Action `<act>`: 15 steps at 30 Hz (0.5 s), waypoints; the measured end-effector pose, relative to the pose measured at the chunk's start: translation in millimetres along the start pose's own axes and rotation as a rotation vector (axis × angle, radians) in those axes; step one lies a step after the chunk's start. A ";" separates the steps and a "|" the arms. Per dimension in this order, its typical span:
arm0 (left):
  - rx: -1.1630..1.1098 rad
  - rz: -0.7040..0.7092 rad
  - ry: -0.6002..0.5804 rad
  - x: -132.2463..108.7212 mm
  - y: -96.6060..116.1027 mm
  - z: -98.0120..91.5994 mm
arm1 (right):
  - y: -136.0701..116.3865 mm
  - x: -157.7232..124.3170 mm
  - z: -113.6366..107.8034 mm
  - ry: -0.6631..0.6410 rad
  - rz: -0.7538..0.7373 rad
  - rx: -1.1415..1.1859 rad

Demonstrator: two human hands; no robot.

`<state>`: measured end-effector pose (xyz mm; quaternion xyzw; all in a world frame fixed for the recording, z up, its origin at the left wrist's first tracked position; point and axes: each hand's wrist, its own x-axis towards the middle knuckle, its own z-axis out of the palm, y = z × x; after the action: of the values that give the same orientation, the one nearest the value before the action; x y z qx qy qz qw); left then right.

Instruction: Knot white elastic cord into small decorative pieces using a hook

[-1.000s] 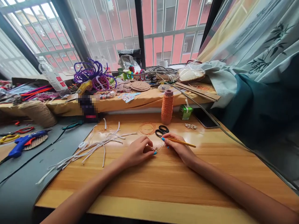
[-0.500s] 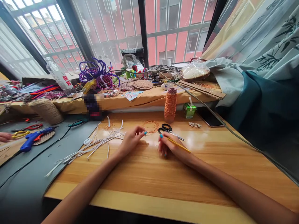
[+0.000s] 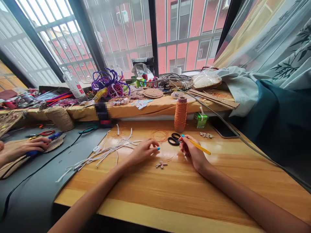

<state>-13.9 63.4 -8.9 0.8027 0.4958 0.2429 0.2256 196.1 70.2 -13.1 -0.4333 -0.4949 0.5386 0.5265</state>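
My left hand (image 3: 145, 149) rests over the wooden table (image 3: 136, 191) with its fingers curved and apart, nothing visible between them. Just in front of it lies a small knotted white cord piece (image 3: 161, 165), with a bit of thin orange thread (image 3: 171, 158) beside it. My right hand (image 3: 191, 150) holds a yellow tweezers-like tool (image 3: 200, 147), its rear end pointing right. Its fingertips are at the black-handled scissors (image 3: 174, 139); whether they touch the handles is unclear. A loose coil of orange thread (image 3: 159, 136) lies behind my left hand.
Behind stand an orange thread spool (image 3: 180, 115) and a green carton (image 3: 201, 120), near a phone (image 3: 223, 127) and small knotted pieces (image 3: 206, 135). White cords (image 3: 107, 152) spread at left. Another person's hand (image 3: 36, 145) is over a blue glue gun (image 3: 32, 153). A cable crosses the right side.
The small knotted piece now lies on the table, out of my left hand. My right hand has moved right to the scissors. The other person's hand has reached the glue gun. The view has shifted.
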 end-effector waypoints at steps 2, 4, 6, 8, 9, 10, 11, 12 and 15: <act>0.102 -0.036 0.107 1.8 -5.1 2.4 | -0.3 0.6 -0.2 0.014 0.007 0.011; 0.178 -0.056 0.153 3.4 -8.9 6.4 | -0.5 0.4 0.3 0.006 0.011 0.012; 0.228 -0.059 0.156 4.6 -9.5 12.2 | -0.1 0.3 0.9 -0.009 0.015 0.009; 0.268 -0.070 0.151 5.6 -7.4 18.7 | 1.0 0.7 1.2 -0.022 0.018 0.007; 0.286 -0.081 0.149 6.1 -6.0 21.8 | 1.7 1.0 1.2 -0.029 0.017 0.007; 0.303 -0.094 0.147 6.6 -4.7 24.5 | 2.4 1.3 1.1 -0.036 0.015 0.006; 0.318 -0.107 0.145 7.0 -3.7 26.6 | 3.1 1.7 1.0 -0.045 0.011 0.005; 0.331 -0.116 0.140 7.3 -3.0 28.0 | 3.7 2.0 0.9 -0.054 0.005 0.003; 0.354 -0.122 0.122 7.6 -2.4 27.5 | 5.1 2.5 0.4 -0.075 -0.011 -0.007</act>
<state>4.3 67.9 -30.5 0.7821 0.5912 0.1859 0.0651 194.9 72.9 -18.0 -0.4119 -0.5184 0.5500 0.5091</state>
